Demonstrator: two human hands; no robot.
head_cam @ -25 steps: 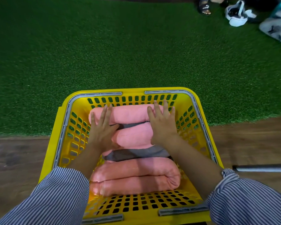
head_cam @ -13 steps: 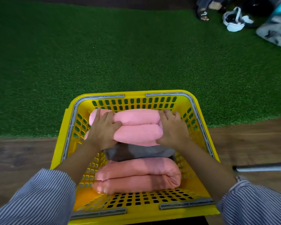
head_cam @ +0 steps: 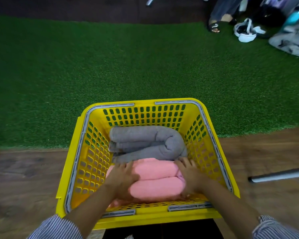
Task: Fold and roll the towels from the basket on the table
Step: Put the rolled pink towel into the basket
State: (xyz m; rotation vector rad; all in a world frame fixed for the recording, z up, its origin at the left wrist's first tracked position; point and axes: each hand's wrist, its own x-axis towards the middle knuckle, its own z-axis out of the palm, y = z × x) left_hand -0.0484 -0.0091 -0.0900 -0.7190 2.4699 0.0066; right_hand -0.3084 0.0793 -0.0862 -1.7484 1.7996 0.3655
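Left hand (head_cam: pixel 123 178) and right hand (head_cam: pixel 190 176) clasped on opposite ends of rolled pink terry towels (head_cam: pixel 155 180), fingers curled around the bundle from either side. Held low at the near end of a yellow perforated plastic basket (head_cam: pixel 212 142). Just beyond the fingertips, touching the pink roll, a rolled grey terry towel (head_cam: pixel 145 144). Basket resting across brown wooden table (head_cam: pixel 24 178) and green artificial turf mat (head_cam: pixel 93 66).

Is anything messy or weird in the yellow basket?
A little. The grey towel at the far end of the yellow basket is rolled loosely, its near layers slipping out unevenly. The pink towels between both hands look neatly rolled.
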